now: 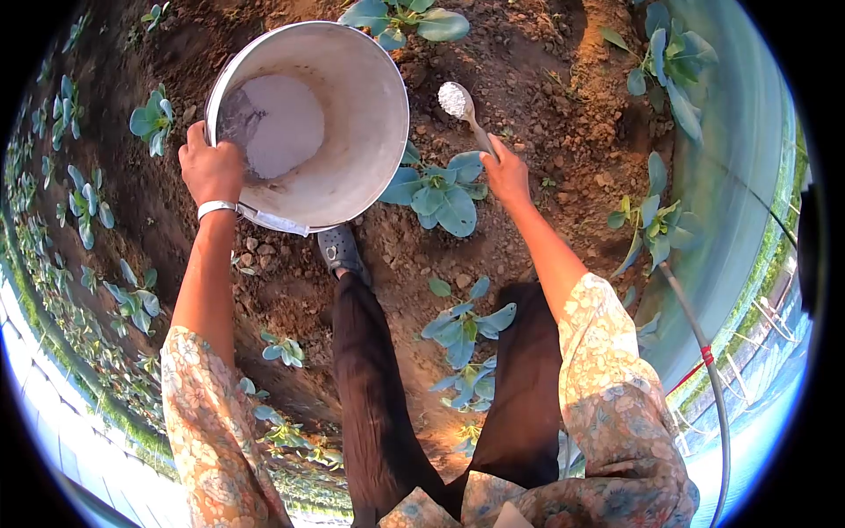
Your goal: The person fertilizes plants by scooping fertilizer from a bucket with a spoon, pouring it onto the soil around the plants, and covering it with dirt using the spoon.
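My left hand (211,167) is closed on the left rim of a large pale bucket (365,132). White powder (282,123) lies on the bucket's bottom, and a whitish handle hangs at its lower edge. To the right, my right hand (508,173) grips the handle of a spoon (475,123), whose bowl is heaped with white powder (452,99). The spoon is outside the bucket, over brown soil. Between my right hand and the bucket, a leafy green plant (440,194) grows just below the spoon.
More leafy plants (462,330) grow between my legs, at the top (405,19) and in rows at the left (88,202). Green netting (739,176) curves along the right, beside a grey hose (695,326). My foot in a grey clog (341,251) stands below the bucket.
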Demonstrator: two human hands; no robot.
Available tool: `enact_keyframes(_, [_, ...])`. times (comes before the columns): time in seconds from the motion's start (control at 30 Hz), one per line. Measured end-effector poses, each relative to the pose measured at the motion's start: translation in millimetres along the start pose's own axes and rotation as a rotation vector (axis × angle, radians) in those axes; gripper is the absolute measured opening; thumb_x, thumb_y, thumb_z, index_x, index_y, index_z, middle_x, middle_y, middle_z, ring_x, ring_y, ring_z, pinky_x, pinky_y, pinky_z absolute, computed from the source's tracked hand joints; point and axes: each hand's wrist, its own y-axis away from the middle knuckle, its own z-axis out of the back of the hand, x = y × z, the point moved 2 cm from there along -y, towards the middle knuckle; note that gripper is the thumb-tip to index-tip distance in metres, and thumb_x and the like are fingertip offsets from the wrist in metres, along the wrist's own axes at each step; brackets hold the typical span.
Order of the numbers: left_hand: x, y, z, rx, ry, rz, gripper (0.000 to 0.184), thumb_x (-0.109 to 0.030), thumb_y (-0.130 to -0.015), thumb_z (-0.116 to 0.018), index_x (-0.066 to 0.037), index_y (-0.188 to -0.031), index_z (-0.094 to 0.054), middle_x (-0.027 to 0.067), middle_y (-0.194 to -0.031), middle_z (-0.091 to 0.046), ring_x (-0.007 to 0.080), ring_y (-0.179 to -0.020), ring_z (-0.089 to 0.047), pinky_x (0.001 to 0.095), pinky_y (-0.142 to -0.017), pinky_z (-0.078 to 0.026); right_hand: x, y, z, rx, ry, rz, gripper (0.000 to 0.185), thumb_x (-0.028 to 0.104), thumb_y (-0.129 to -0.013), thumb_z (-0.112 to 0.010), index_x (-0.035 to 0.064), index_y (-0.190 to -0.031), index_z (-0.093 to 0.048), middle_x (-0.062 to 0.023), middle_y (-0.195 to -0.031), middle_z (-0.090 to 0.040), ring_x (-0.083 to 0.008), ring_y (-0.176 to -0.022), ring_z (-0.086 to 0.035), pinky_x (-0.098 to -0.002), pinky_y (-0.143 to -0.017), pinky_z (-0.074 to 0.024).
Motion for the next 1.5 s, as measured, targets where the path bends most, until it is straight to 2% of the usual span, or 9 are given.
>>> enact_keyframes(0.27, [10,-4,3,0.005,0.004,0.006,0.038,-0.011,-0.075,-0.047,-0.01,-0.112,-0.053,0.0185,-0.096,-0.055,0.0364,-0.094,-0.053,0.0437,-0.086,-0.041,-16,-29,30,-0.159,0.438,-0.054,0.05,0.021,-0.086,-0.052,0.0144,-0.134,-0.04,-0.0234,-0.095,-0.056,-0.0398,-0.084,-0.056,-0.0475,-0.073,-0.0455])
enact_keyframes(0.43, [22,5,3,-0.033,-0.002,-0.048,0.033,-0.011,-0.078,-0.049,-0.009,-0.11,-0.054,0.0168,-0.095,-0.056,0.0352,-0.093,-0.053,0.0437,-0.084,-0.041,-33,-105,49,-0.003,0.512,-0.418,0.043,0.021,-0.089,-0.047,0.0039,-0.129,-0.042,-0.0213,-0.103,-0.058,-0.0386,-0.094,-0.058,-0.0469,-0.08,-0.0465])
enact_keyframes(0.63, [18,2,1,-0.018,0.019,-0.07,0.031,-0.012,-0.079,-0.048,-0.009,-0.109,-0.054,0.0163,-0.096,-0.057,0.0345,-0.094,-0.053,0.0433,-0.084,-0.041,0,-134,-22,0.064,0.281,-0.416,0.043,0.019,-0.088,-0.046,0.0025,-0.128,-0.042,-0.0263,-0.106,-0.057,-0.0408,-0.098,-0.057,-0.0486,-0.084,-0.0459])
enact_keyframes(0.87, [3,-21,-3,0.025,-0.013,-0.072,0.037,-0.013,-0.075,-0.048,-0.008,-0.112,-0.053,0.0193,-0.097,-0.057,0.0363,-0.094,-0.053,0.044,-0.085,-0.04,9,-61,15,0.198,0.539,-0.12,0.052,0.019,-0.092,-0.045,0.0034,-0.138,-0.028,-0.0254,-0.117,-0.048,-0.043,-0.102,-0.053,-0.0554,-0.086,-0.0423])
enact_keyframes(0.93, [-3,-22,-5,0.032,-0.034,-0.079,0.038,-0.013,-0.075,-0.048,-0.008,-0.112,-0.053,0.0192,-0.097,-0.057,0.0363,-0.093,-0.053,0.0438,-0.085,-0.04,2,-70,43,0.021,-0.236,-0.755,0.051,0.014,-0.092,-0.043,0.0005,-0.139,-0.025,-0.0262,-0.118,-0.047,-0.0411,-0.101,-0.054,-0.0534,-0.082,-0.0461])
enact_keyframes(1.07, [-15,-23,-10,-0.002,-0.025,-0.138,0.036,-0.015,-0.075,-0.048,-0.007,-0.109,-0.054,0.0201,-0.094,-0.057,0.037,-0.093,-0.053,0.0449,-0.086,-0.04,-47,-96,23,0.179,0.512,-0.451,0.043,0.015,-0.087,-0.049,-0.0061,-0.124,-0.042,-0.0254,-0.098,-0.06,-0.036,-0.091,-0.061,-0.0452,-0.074,-0.0515])
enact_keyframes(1.2, [-42,-19,-13,0.033,-0.039,-0.081,0.035,-0.014,-0.075,-0.047,-0.008,-0.108,-0.055,0.0232,-0.098,-0.055,0.0397,-0.093,-0.053,0.0461,-0.086,-0.04,-30,-61,-2,0.216,0.265,-0.41,0.044,0.018,-0.086,-0.05,-0.0055,-0.123,-0.043,-0.0287,-0.1,-0.058,-0.0395,-0.09,-0.059,-0.0452,-0.074,-0.0478])
enact_keyframes(1.27, [-53,-12,-14,0.046,-0.043,-0.017,0.039,-0.015,-0.075,-0.049,-0.01,-0.113,-0.053,0.0229,-0.106,-0.052,0.0406,-0.097,-0.054,0.0464,-0.086,-0.042,-25,-41,13,0.223,0.374,-0.135,0.046,0.019,-0.087,-0.049,-0.0042,-0.126,-0.042,-0.0291,-0.098,-0.057,-0.0396,-0.089,-0.058,-0.0456,-0.072,-0.0465])
enact_keyframes(1.5, [-41,8,-3,0.029,-0.001,-0.031,0.041,-0.012,-0.075,-0.052,-0.006,-0.115,-0.049,0.0244,-0.102,-0.051,0.0412,-0.092,-0.055,0.0471,-0.082,-0.044,22,4,74,-0.114,0.206,-0.046,0.048,0.007,-0.083,-0.054,-0.0008,-0.129,-0.04,-0.0216,-0.101,-0.058,-0.0353,-0.09,-0.059,-0.0415,-0.074,-0.0471])
